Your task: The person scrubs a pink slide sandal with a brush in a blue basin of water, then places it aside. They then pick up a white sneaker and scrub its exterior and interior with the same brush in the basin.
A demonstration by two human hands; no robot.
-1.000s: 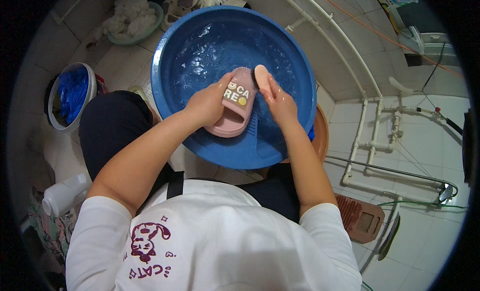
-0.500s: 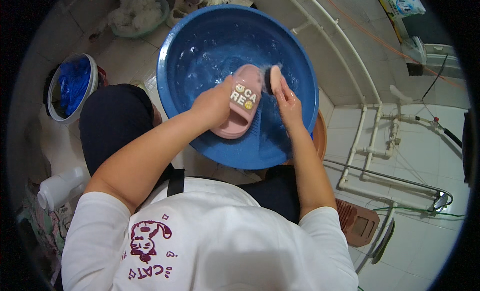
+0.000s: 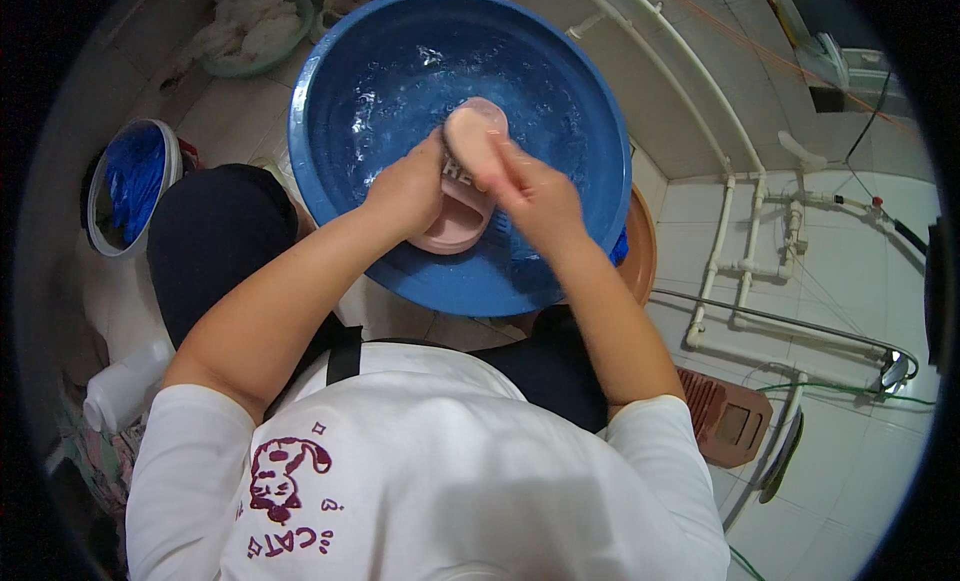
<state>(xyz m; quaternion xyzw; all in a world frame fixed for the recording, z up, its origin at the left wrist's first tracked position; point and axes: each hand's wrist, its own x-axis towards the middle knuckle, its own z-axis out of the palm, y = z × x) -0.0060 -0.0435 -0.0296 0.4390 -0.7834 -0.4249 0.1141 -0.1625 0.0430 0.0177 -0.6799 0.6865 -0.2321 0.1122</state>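
A large blue basin (image 3: 312,171) of water lies before me between my knees. Over it my left hand (image 3: 407,193) grips a pink slide slipper (image 3: 462,219) by its left edge, its open heel end toward me. My right hand (image 3: 535,193), somewhat blurred, is closed around a scrubbing brush (image 3: 470,139) with a pale pink back. The brush lies over the slipper's strap and upper part, hiding most of the raised decorations there. Its bristles face down, out of sight.
A white bucket (image 3: 172,186) holding a blue plastic bag stands at the left, near a white bottle (image 3: 128,386). An orange basin (image 3: 642,249) sits partly under the blue one. Pipes (image 3: 728,231) run along the right wall by a brown washboard (image 3: 725,417).
My right hand has brought the brush left, from beside the slipper onto its top. The left hand and slipper appear slightly further left and higher, as the whole view has shifted a little.
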